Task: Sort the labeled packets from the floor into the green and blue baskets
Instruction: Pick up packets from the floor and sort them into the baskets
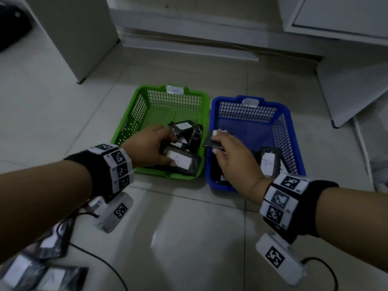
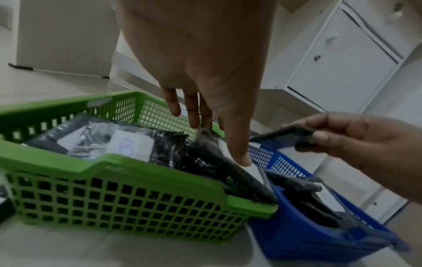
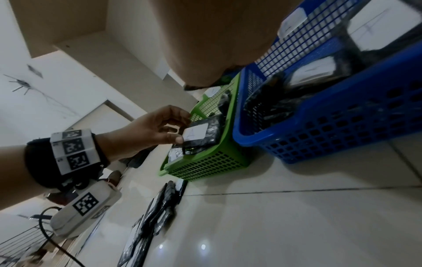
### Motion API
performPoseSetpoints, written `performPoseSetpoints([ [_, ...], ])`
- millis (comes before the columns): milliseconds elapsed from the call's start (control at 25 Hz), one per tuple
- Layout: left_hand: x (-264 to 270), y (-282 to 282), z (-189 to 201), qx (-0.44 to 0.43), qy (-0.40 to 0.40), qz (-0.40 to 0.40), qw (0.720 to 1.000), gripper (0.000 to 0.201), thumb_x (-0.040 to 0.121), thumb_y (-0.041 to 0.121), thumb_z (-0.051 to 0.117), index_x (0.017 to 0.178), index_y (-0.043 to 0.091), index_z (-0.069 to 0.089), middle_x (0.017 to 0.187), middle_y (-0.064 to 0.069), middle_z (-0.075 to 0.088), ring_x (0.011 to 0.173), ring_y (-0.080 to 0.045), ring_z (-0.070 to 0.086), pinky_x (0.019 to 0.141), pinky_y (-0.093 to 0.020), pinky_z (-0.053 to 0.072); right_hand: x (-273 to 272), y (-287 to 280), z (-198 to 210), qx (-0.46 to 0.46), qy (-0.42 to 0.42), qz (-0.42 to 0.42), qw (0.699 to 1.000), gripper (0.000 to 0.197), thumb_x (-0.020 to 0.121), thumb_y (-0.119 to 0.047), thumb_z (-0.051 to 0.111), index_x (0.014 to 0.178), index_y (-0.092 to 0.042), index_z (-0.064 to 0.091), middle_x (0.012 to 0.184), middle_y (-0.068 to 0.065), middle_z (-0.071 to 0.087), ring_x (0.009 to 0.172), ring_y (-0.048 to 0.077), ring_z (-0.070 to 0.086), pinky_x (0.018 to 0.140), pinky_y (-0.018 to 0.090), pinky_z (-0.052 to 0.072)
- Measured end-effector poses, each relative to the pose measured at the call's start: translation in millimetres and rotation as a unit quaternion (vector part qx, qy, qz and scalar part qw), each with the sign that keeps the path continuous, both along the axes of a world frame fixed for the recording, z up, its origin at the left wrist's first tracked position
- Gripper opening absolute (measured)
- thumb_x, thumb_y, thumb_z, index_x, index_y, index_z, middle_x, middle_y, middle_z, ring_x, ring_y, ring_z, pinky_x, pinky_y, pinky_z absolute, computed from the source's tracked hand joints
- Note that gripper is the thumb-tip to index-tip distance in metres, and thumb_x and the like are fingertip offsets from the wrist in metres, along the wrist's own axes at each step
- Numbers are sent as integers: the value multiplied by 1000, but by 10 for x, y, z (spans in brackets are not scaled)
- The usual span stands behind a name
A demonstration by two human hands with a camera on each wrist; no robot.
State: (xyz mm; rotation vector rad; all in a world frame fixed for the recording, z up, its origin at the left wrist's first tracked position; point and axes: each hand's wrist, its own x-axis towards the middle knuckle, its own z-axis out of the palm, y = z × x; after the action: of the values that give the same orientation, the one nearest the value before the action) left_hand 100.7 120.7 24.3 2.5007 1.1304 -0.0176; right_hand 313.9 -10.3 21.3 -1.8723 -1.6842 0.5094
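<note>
A green basket [image 1: 147, 89] tagged B and a blue basket [image 1: 292, 131] tagged A stand side by side on the tiled floor. Both hold black packets with white labels [image 1: 182, 127] [image 1: 269, 162]. My left hand [image 1: 159, 143] is over the green basket's near right corner. Its thumb and fingers pinch a black packet labeled A [image 1: 180, 161] [image 3: 200, 133]. My right hand [image 1: 219, 142] pinches another dark packet [image 1: 214, 141] [image 2: 285, 137] above the blue basket's left rim; its label letter is not readable. More labeled packets [image 1: 42, 276] lie on the floor at the bottom left.
White cabinets [image 1: 79, 34] [image 1: 346, 13] stand behind the baskets and a white board [image 1: 352, 91] leans at the right. Black cables [image 1: 100, 259] trail across the floor near my wrists. Bare tiles [image 1: 199, 238] stretch between me and the baskets.
</note>
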Motion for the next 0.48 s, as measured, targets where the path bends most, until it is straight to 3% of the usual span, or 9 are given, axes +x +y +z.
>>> performPoseSetpoints([
  [120,-138,0,-42,2,31,-15,999,71,63,47,80,124,24,52,115,-2,54,106,-21,52,90,-34,46,-251,163,66,-21,22,76,997,28,94,-15,53,122,-13,53,140,6,48,131,17,41,100,12,26],
  [240,-236,-60,-57,0,-2,16,1000,57,75,33,74,125,19,51,118,-5,53,109,-23,53,92,-30,44,-388,355,-15,-58,19,124,990,19,93,-12,52,112,-12,49,136,11,49,126,24,46,97,27,39],
  [360,-363,-106,-60,-9,-16,21,1000,54,78,31,71,127,19,53,120,-5,54,111,-22,53,96,-31,43,-461,467,-148,-148,0,157,976,17,94,-15,50,108,-20,42,134,16,51,120,32,51,96,44,47],
  [480,-360,-124,-72,-16,6,26,1000,62,72,42,75,128,25,51,124,-1,56,113,-21,51,97,-35,44,-507,529,-192,-159,-11,162,974,21,94,-16,50,111,-24,42,138,11,47,123,31,49,98,46,46],
])
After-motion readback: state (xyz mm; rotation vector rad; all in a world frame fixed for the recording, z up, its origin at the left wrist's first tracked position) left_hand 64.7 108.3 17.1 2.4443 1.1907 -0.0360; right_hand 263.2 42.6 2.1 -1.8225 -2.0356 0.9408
